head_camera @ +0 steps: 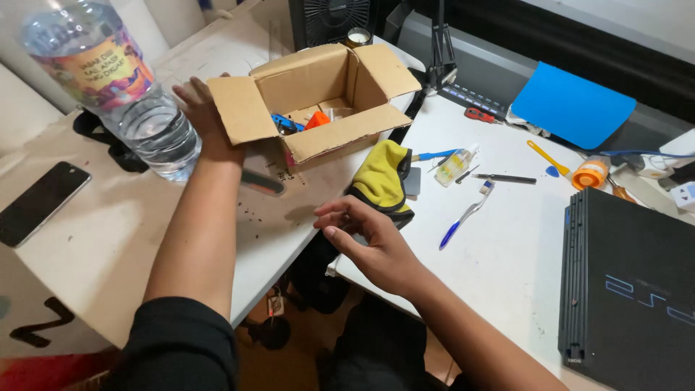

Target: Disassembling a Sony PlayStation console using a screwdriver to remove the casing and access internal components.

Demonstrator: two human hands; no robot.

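My left hand (201,116) rests against the left flap of an open cardboard box (318,101) on the white table; its fingers are partly hidden behind the flap. Inside the box lie small blue and orange parts (304,122). My right hand (365,239) hovers over the gap between the two tables, fingers loosely curled, holding nothing, just below a yellow cloth (380,177) that drapes over the table edge.
A large water bottle (116,80) and a dark phone (40,203) sit at the left. On the right table lie a toothbrush (465,216), a small glue bottle (455,165), a pen (507,178), an orange tape roll (590,174), a blue mat (572,105) and a black game console (626,279).
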